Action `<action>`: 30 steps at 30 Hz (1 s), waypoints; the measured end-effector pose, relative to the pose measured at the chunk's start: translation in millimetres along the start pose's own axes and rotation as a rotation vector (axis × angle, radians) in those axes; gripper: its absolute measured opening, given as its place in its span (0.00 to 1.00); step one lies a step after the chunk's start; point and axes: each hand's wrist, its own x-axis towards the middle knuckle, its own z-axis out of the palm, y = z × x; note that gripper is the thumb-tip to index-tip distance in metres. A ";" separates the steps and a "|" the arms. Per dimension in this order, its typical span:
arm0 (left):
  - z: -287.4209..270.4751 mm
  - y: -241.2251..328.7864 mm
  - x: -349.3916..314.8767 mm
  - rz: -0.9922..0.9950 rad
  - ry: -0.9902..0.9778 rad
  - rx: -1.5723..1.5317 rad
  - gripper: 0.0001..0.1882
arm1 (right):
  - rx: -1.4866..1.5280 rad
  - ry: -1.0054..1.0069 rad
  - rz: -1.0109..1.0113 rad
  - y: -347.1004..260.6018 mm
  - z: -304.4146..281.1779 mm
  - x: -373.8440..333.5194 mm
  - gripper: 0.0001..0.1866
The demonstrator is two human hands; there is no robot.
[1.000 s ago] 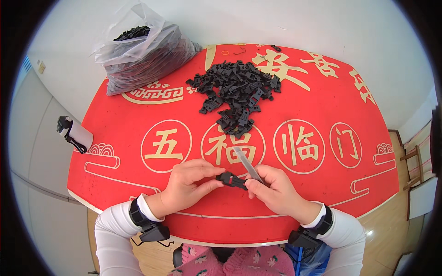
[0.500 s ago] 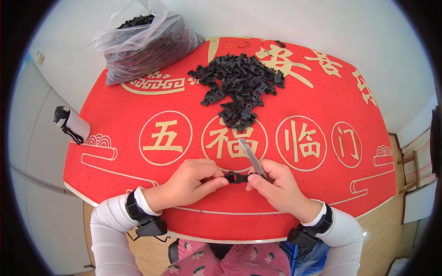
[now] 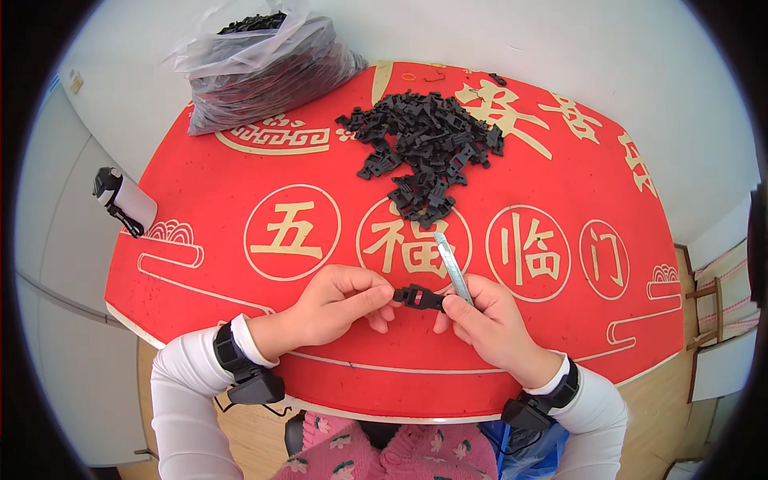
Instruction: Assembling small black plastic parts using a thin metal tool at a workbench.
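Between my two hands, above the near part of the red tabletop, is a small black plastic buckle (image 3: 419, 297). My left hand (image 3: 346, 303) pinches its left end between thumb and fingertips. The thumb and fingers of my right hand (image 3: 486, 322) close on the other end. That same hand also grips a slim silver utility knife (image 3: 452, 264), its blade tip pointing away from me toward the pile. Beyond the knife lies a heap of similar black plastic buckle parts (image 3: 432, 144). The knife's lower end is hidden in my right palm.
A clear plastic bag (image 3: 264, 76) full of black parts stands at the far left. A white bottle with a black cap (image 3: 126, 202) is at the left edge. One loose black piece (image 3: 498, 79) lies near the back wall. The red cloth (image 3: 192, 312) covers the table.
The buckle has shifted slightly up and right and now shows a broader face with openings. My left fingers have drawn back to its end. The knife moved slightly right with my right hand.
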 end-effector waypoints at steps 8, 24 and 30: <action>5.6 -2.8 0.3 0.135 0.101 0.112 0.08 | -0.034 0.012 -0.016 -1.6 3.7 -0.9 0.05; -16.4 -5.0 15.3 0.607 -0.007 0.847 0.13 | -0.362 0.070 -0.120 -18.0 -12.9 -1.8 0.11; -18.7 -7.1 19.9 0.565 -0.010 0.893 0.12 | -0.862 0.081 -0.246 -15.1 -20.2 2.5 0.10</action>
